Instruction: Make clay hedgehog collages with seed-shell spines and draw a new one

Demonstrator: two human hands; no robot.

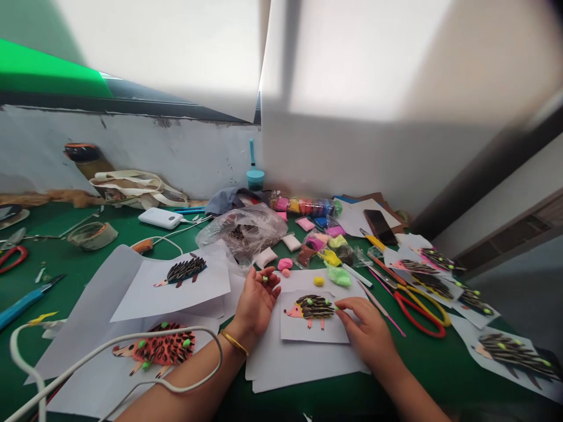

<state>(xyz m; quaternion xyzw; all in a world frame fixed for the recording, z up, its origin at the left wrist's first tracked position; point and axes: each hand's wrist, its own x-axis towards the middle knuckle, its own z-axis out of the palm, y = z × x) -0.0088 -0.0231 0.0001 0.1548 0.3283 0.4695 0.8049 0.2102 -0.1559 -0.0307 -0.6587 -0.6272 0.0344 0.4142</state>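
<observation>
My left hand (257,302) is palm up left of the small hedgehog picture, fingers loosely curled, with a small green clay piece (264,279) at the fingers. With thumb and forefinger pinched, my right hand (369,328) holds a tiny green clay ball (336,307) at the right end of the hedgehog (315,307). This hedgehog has a pink clay face, dark seed spines and green dots on top. It is on a white card (292,334) over stacked white sheets (281,375). A yellow clay lump (318,282) and light green clay (338,276) are just behind.
Finished-looking hedgehog cards (505,351) line the right side, near red-handled scissors (420,316). At left are a black hedgehog (187,269) and a red one (165,349), crossed by a white cable (132,337). Behind are a bag of seeds (244,231), clay packets (305,224) and a phone (379,227).
</observation>
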